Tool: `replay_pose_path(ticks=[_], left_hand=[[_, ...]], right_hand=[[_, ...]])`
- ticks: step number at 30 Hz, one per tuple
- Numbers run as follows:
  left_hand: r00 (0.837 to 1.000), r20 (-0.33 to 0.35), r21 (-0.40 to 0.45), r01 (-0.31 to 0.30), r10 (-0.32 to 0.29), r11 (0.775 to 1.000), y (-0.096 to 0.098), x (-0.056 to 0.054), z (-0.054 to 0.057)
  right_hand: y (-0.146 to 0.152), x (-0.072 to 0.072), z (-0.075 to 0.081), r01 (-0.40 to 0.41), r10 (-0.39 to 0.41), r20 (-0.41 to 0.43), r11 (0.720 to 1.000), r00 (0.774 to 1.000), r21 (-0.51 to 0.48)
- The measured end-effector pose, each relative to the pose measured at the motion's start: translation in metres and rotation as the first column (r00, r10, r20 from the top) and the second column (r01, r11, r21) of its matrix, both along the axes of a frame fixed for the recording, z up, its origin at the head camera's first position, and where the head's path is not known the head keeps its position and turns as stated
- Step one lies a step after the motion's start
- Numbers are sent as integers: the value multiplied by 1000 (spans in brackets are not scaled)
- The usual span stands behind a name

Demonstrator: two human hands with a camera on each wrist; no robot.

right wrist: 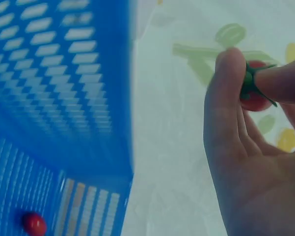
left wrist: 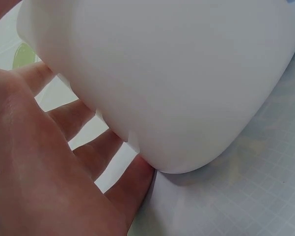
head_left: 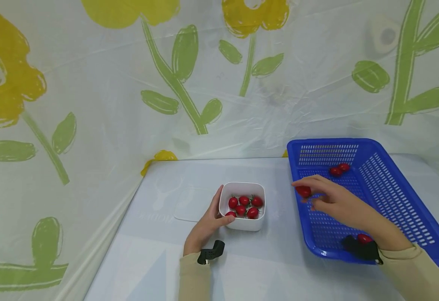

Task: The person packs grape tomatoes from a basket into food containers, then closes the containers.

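Note:
My left hand [head_left: 206,223] grips a small white square container [head_left: 245,225] at its left side, thumb over the near rim. In the left wrist view its fingers [left wrist: 95,152] lie along the container's smooth wall [left wrist: 172,83]. Several red cherry tomatoes [head_left: 240,210] with green stems sit inside the container. Above the left edge of a blue plastic basket [head_left: 296,209], my right hand [head_left: 332,200] pinches one cherry tomato [head_left: 304,191]. The right wrist view shows that tomato's green calyx [right wrist: 249,83] between thumb and fingers.
Two cherry tomatoes [head_left: 336,171] lie at the back of the basket, and another tomato [head_left: 364,238] near its front, beside the right wrist camera [head_left: 360,248]. A flower-printed sheet [head_left: 242,117] hangs behind the white table [head_left: 159,259].

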State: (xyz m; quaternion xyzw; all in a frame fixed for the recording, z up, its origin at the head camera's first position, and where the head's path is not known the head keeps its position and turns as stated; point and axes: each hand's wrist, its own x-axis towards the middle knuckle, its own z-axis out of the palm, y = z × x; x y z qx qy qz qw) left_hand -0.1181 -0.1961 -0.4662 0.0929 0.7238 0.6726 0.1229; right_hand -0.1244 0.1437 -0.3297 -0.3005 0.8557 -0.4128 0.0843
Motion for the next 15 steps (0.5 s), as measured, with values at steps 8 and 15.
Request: replay_pose_path(ticks=[8,15], left_hand=[[1000,-17,-12,0,-1,1000,0,0,-1],[1000,-19,-15,5,-5,1000,0,0,1]], right_hand=[[-21,4,-6,68,-66,21,990,998,-120],[-43,8,-9,86,-76,52,971,996,-222]])
